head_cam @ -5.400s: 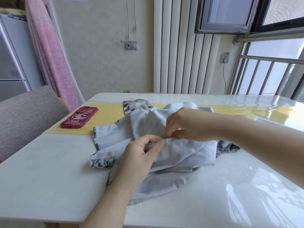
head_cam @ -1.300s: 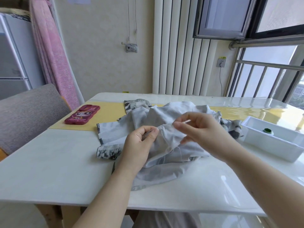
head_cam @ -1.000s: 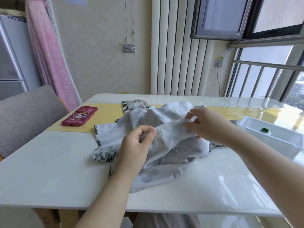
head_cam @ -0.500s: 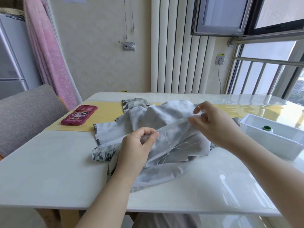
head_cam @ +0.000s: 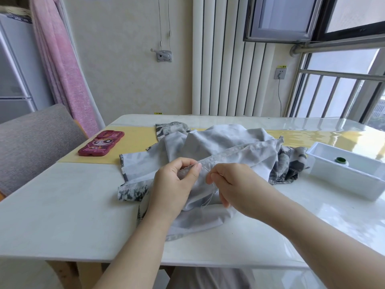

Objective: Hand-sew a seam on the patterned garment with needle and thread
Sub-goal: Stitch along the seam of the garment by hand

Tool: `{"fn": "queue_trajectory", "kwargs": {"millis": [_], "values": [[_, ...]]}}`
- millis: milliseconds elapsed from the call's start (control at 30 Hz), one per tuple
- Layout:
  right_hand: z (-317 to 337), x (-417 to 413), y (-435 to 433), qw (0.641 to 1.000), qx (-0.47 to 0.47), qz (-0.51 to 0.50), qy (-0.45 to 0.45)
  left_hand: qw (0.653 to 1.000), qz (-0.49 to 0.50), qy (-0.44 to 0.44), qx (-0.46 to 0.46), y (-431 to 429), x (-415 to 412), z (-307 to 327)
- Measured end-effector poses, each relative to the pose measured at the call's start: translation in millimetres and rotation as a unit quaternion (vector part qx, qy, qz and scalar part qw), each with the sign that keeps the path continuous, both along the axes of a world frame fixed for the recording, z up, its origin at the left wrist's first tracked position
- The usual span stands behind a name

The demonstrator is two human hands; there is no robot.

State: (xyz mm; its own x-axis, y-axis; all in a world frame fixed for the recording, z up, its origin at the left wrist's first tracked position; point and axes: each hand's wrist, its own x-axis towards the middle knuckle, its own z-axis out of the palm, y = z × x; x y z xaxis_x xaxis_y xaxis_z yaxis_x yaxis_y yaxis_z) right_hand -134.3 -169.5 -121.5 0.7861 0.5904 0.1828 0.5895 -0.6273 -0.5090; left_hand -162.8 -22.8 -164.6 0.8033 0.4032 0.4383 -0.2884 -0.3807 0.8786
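the patterned garment (head_cam: 229, 147) lies bunched in the middle of the white counter (head_cam: 62, 215). mostly its pale grey inside shows, with dark printed patches at the left and right edges. the left grip (head_cam: 175, 184) pinches a folded seam edge between thumb and curled forefinger and holds it a little above the counter. from there the seam runs up and to the right across the cloth. the right grip (head_cam: 233, 184) sits just beside it, thumb and forefinger closed on a thin needle (head_cam: 208, 171) that points toward the seam near the left thumb. whether its tip is already in the cloth cannot be told. a pale thread (head_cam: 210, 199) hangs below the right fingers over the fabric. at the far left a pink phone case (head_cam: 102, 143) rests on a yellow runner (head_cam: 135, 142). to the right, near the garment, stands a white tray (head_cam: 343, 178) with a green-topped spool (head_cam: 341, 160) inside. a grey chair (head_cam: 31, 138) stands at the left side.
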Motion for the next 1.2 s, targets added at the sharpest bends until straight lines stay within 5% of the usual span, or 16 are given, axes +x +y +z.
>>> {"fn": "queue_trajectory", "kwargs": {"millis": [1200], "values": [[0.1,5.7,15.8,0.997,0.062,-0.037,0.021,1.000,-0.016,0.008,0.007,-5.1,-8.0,5.3]]}}
